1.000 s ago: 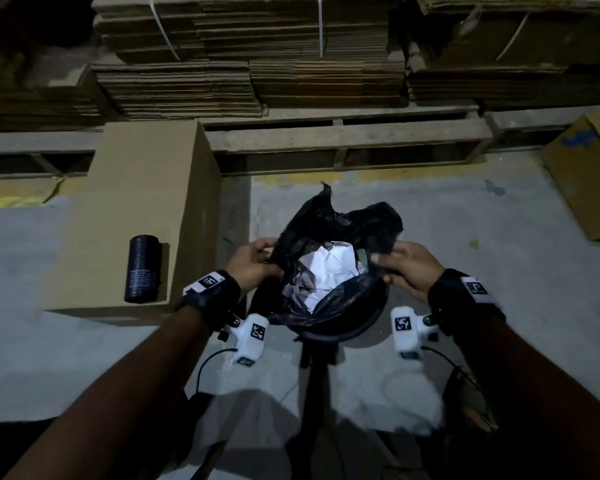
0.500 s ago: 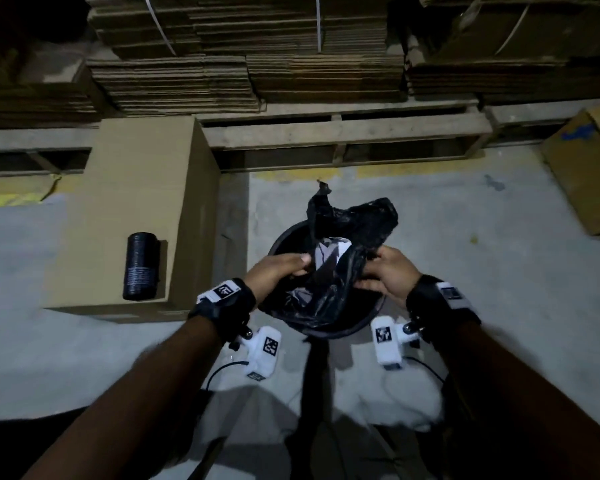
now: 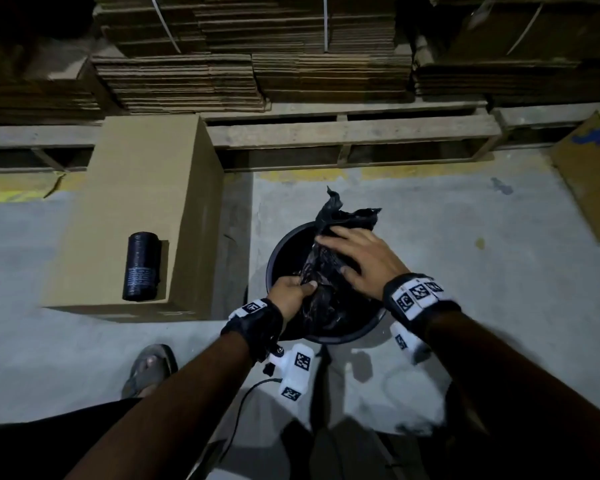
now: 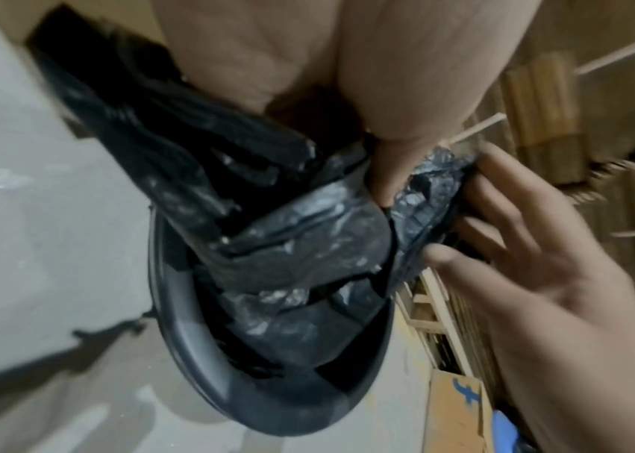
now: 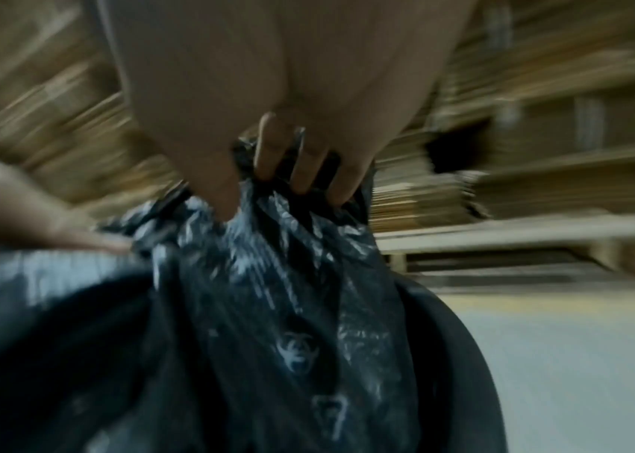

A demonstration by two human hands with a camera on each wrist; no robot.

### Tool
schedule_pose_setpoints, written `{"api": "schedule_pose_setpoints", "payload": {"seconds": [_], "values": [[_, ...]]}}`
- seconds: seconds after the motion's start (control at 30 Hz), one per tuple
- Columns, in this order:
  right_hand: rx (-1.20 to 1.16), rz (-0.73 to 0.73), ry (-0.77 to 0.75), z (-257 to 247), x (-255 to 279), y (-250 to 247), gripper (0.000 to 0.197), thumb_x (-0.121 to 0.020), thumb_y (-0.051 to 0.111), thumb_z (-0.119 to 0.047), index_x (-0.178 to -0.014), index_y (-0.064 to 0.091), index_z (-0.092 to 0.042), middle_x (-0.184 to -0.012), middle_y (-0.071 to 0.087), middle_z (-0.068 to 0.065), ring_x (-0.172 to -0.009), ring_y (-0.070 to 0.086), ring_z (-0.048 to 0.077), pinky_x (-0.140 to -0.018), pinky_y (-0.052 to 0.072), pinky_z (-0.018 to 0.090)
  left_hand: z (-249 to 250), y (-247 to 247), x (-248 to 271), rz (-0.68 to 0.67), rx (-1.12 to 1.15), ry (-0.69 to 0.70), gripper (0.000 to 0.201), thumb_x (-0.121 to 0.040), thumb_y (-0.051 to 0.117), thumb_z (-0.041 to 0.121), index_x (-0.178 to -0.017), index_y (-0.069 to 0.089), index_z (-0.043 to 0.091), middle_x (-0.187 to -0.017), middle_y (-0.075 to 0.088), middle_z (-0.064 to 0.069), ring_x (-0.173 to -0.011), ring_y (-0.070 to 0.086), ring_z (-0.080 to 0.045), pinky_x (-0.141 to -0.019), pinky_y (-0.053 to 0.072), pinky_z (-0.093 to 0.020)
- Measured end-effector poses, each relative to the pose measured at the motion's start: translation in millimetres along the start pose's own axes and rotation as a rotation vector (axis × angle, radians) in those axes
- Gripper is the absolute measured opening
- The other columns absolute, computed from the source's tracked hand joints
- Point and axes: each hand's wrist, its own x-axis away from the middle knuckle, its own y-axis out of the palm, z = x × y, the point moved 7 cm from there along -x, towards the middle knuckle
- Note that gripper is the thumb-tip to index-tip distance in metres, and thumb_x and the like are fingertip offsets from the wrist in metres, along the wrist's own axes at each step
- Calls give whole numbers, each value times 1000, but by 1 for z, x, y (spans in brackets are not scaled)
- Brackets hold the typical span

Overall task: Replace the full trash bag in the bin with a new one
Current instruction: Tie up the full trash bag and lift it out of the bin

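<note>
A round black bin (image 3: 272, 258) stands on the concrete floor, and the black trash bag (image 3: 321, 268) sits in it with its top gathered into a crumpled neck. My left hand (image 3: 290, 292) pinches the bag's near left side, thumb pressed into the plastic (image 4: 288, 245). From the right, my right hand (image 3: 357, 258) lies over the neck, and its fingers (image 5: 288, 171) curl into the bunched plastic (image 5: 288, 291). The bag's contents are hidden. A black roll of new bags (image 3: 142, 266) lies on a cardboard box (image 3: 136, 188) to the left.
Wooden pallets (image 3: 354, 133) with stacks of flat cardboard run along the back. Another cardboard box (image 3: 593, 168) sits at the far right. My sandalled foot (image 3: 149, 368) is on the floor at lower left, and a cable (image 3: 243, 403) hangs from the left wrist camera.
The bag's mouth was open with white paper showing; both hands have drawn it together. The right hand has crossed over the top, and the paper is now hidden.
</note>
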Motion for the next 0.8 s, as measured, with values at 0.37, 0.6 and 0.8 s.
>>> {"api": "schedule_pose_setpoints", "payload": {"seconds": [0.37, 0.6, 0.8], "values": [[568, -469, -38, 10, -48, 58, 40, -96, 41, -41, -135, 47, -34, -145, 36, -4, -140, 17, 29, -112, 7, 64, 7, -44, 8, 253, -616, 25, 57, -75, 63, 62, -116, 47, 24, -120, 58, -5, -109, 54, -27, -97, 45, -44], [464, -499, 130, 31, -40, 62, 40, -100, 31, -48, -123, 60, -33, -134, 52, -2, -126, 41, 25, -106, 21, 59, -17, -41, 10, 97, -759, -125, 43, -77, 70, 46, -92, 64, 7, -96, 72, -15, -88, 69, -33, -77, 58, -40], [309, -279, 446, 59, -21, 63, 38, -93, 44, -50, -108, 66, -23, -112, 67, 7, -107, 58, 30, -100, 35, 50, 35, -73, -16, 337, -738, 84, 23, -85, 68, 32, -98, 67, 13, -98, 71, -13, -90, 66, -29, -71, 47, -27]]}}
